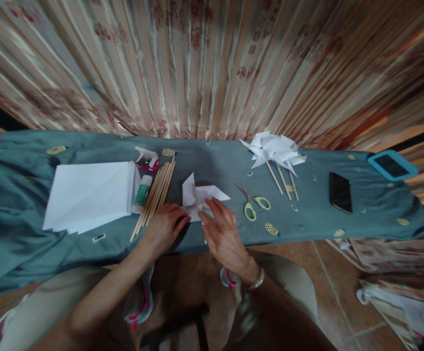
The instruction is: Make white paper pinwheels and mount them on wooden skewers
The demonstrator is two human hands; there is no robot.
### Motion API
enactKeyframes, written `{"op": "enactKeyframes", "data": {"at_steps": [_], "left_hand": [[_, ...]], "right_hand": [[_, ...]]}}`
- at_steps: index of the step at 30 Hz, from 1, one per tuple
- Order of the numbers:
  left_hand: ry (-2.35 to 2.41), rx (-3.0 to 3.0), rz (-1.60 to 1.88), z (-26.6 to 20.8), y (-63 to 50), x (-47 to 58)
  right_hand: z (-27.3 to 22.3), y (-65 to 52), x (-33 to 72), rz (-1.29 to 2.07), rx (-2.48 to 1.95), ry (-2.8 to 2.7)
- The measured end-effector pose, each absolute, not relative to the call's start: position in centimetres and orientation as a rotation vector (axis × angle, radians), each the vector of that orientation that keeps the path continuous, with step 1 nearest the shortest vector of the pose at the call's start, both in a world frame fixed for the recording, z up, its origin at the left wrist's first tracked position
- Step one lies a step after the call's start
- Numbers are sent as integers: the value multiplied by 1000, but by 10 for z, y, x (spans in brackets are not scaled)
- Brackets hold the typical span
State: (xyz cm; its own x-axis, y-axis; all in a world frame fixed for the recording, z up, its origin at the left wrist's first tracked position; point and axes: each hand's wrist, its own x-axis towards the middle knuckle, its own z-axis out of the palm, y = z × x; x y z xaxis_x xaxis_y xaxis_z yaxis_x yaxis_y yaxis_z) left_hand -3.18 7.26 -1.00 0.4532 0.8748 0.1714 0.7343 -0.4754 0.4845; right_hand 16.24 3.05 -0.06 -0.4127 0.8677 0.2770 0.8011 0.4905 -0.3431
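A white paper pinwheel (197,195), partly folded, lies on the cloth-covered table in front of me. One of its corners stands up at the far left. My left hand (164,226) is closed, thumb and fingertips pinching the near left edge of the paper. From the right, my right hand (223,234) grips the paper, its bent fingers reaching over the middle and hiding part of the folds. Just left of the paper lies a bundle of wooden sticks (157,192). Scissors (250,200) with yellow-green handles rest to the right, blades apart.
A stack of white paper (89,195) lies at left, beside a glue stick (143,192) and a small red-and-white box (146,160) of dark pins. Finished pinwheels (276,151) on sticks lie at the back right. A phone (340,192) and a blue-framed tablet (393,165) lie farther right.
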Motion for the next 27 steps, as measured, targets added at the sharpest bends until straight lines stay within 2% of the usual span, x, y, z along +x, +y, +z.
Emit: {"op": "enactKeyframes", "data": {"at_steps": [27], "left_hand": [[1430,2198,192,12,85,-24]], "right_hand": [[-6,45,149,126,-1538,-2311]]}}
